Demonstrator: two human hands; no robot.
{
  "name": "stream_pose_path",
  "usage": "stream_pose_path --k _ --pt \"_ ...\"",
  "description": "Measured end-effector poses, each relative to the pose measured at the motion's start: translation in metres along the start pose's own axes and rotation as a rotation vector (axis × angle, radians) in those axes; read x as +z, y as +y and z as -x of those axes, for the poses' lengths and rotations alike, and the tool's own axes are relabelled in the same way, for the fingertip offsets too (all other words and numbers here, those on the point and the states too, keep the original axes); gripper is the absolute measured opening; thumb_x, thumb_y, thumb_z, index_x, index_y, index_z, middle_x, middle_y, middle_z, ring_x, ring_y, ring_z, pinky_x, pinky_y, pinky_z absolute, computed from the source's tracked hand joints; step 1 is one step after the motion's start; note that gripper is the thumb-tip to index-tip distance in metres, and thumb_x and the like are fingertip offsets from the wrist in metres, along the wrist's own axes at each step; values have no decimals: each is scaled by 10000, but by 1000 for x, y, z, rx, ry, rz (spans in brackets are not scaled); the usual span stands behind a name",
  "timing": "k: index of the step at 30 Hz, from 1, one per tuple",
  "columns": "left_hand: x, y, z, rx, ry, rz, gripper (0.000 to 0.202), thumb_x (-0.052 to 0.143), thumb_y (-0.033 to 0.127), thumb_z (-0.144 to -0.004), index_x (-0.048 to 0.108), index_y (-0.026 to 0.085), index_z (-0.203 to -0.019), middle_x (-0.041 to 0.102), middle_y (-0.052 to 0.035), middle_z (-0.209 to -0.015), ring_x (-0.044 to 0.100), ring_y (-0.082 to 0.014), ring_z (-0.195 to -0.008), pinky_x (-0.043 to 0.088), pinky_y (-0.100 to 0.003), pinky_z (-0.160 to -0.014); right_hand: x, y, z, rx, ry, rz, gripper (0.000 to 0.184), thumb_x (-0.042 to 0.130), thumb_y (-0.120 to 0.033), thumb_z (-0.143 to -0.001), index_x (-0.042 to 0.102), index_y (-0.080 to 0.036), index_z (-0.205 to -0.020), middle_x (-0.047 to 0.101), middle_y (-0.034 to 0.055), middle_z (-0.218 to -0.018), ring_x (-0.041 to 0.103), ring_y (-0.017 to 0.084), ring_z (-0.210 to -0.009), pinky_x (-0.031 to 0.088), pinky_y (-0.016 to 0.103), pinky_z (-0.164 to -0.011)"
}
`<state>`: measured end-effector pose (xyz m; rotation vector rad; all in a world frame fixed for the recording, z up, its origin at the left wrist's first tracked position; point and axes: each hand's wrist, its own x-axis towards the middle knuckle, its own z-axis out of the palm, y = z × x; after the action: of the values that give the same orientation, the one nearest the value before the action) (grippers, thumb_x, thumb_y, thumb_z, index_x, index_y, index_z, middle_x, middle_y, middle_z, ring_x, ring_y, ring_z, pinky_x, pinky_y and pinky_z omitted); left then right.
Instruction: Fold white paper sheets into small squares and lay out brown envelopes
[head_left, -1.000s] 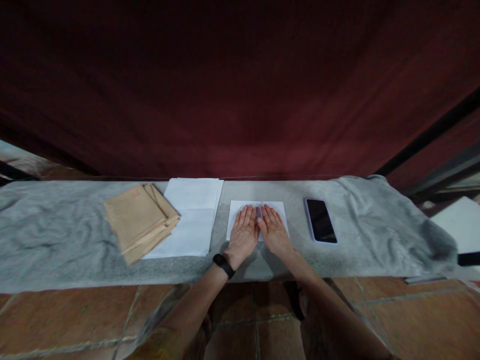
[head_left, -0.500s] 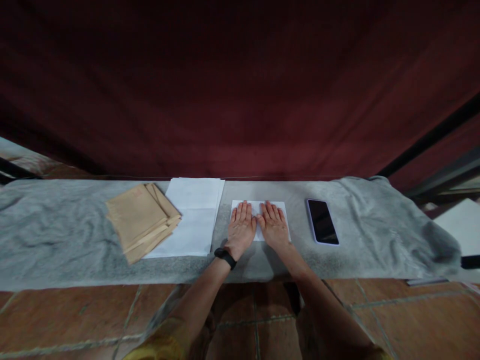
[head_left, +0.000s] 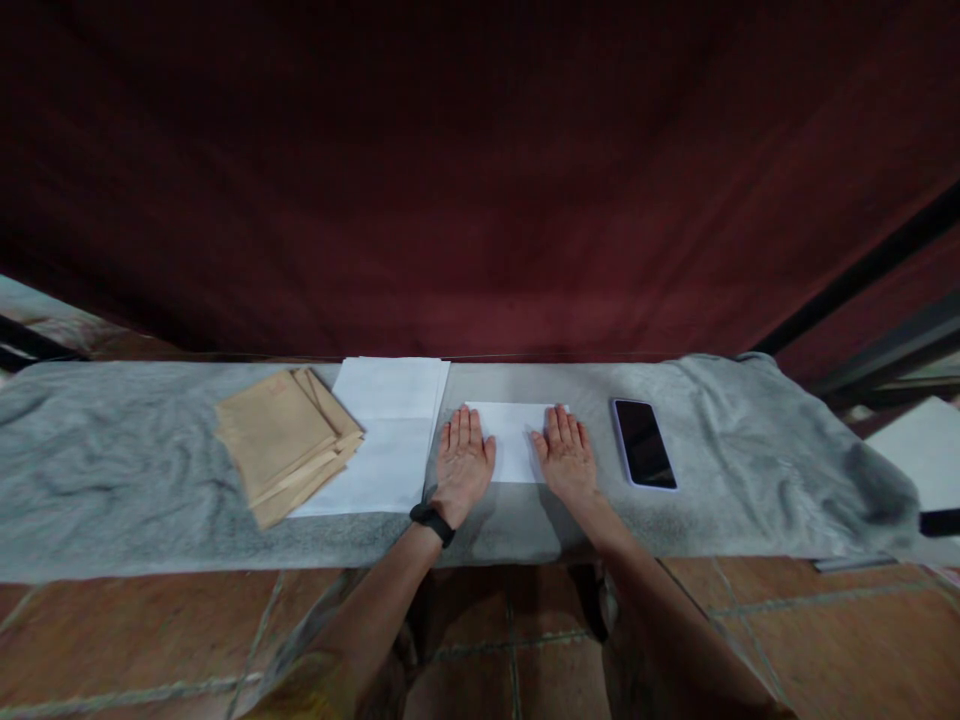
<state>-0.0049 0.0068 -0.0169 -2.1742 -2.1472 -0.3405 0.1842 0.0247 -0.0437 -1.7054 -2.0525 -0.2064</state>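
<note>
A small rectangle of white paper (head_left: 517, 440), apparently folded, lies flat on the grey cloth in front of me. My left hand (head_left: 464, 465) rests palm down across its left end, fingers stretched forward, with a black band on the wrist. Flat on the right end lies my right hand (head_left: 568, 460), its fingers also extended. Between the two thumbs the middle of the paper shows bare. Both palms hide the paper's side edges.
A stack of white sheets (head_left: 390, 450) lies to the left, partly under a pile of brown envelopes (head_left: 281, 430). A phone (head_left: 645, 445) lies to the right. Grey cloth (head_left: 112, 470) covers the narrow bench, and a dark red curtain (head_left: 480, 200) hangs behind it.
My hands have slid apart across the paper, the left one leftward and the right one rightward, from its middle to its ends. The paper, envelopes and phone stay in place.
</note>
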Motion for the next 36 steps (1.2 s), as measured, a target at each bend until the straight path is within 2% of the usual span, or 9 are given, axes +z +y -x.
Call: stream_pose_path --k 6,11,16,19,22,24,28,32,36 --pt "-3 -5 5 -17 18 -3 611 320 333 -989 362 0 -1499 354 -210 -1576 282 -301 -1493 263 -473 -1205 -7 10 6 8 -43 53 655 275 -472 -1054 365 -10 -1510 425 244 -1520 417 338 -1409 326 505 -1144" --pt "-13 -6 8 -22 17 -1 581 342 308 -979 394 29 -1486 446 -200 -1528 420 -310 -1413 346 -458 -1150 -14 17 11 18 -20 64 665 282 -473 -1051 366 9 -1501 432 266 -1506 415 354 -1407 347 525 -1128" --pt "-25 -3 7 -24 0 31 577 364 273 -960 403 21 -1478 553 -203 -1432 533 -327 -1279 448 -458 -1037 -22 6 15 -42 -46 27 650 301 -444 -1051 311 -5 -1530 356 242 -1559 350 347 -1450 321 526 -1153" --pt "-25 3 8 -2 37 53 570 354 282 -971 393 57 -1493 484 -186 -1502 474 -332 -1345 420 -479 -1070 -25 -11 20 -144 -103 -41 610 309 -411 -1053 283 -64 -1555 323 182 -1592 314 298 -1476 298 491 -1182" --pt "-19 12 13 111 34 78 549 320 300 -1000 363 140 -1524 348 -100 -1607 285 -296 -1488 287 -489 -1188 -24 -26 27 -209 -146 -90 558 319 -360 -1053 303 -119 -1556 352 137 -1590 321 259 -1477 274 476 -1201" --pt "-14 16 17 154 -6 82 544 291 318 -1017 344 164 -1535 312 -79 -1625 214 -272 -1518 216 -494 -1225 -23 -30 30 -213 -161 -96 545 330 -336 -1049 323 -117 -1548 362 139 -1584 322 255 -1477 265 479 -1207" --pt "-6 16 20 101 -54 56 592 277 394 -1026 321 102 -1539 302 -152 -1616 234 -285 -1512 204 -505 -1228 -23 -24 32 -193 -161 -80 542 335 -331 -1049 326 -118 -1547 356 141 -1585 331 254 -1473 279 471 -1200" --pt "-3 10 22 65 -26 27 616 291 408 -1024 329 52 -1525 299 -196 -1606 257 -295 -1503 227 -482 -1222 -27 -13 31 -195 -141 -40 560 341 -367 -1052 324 -104 -1546 350 155 -1585 347 266 -1463 290 465 -1189" --pt "-6 3 24 28 10 30 626 327 391 -1009 359 -3 -1494 335 -240 -1579 317 -328 -1474 306 -478 -1184 -29 -3 32 -168 -120 4 580 352 -403 -1053 339 -84 -1537 364 182 -1572 371 287 -1448 301 472 -1175"
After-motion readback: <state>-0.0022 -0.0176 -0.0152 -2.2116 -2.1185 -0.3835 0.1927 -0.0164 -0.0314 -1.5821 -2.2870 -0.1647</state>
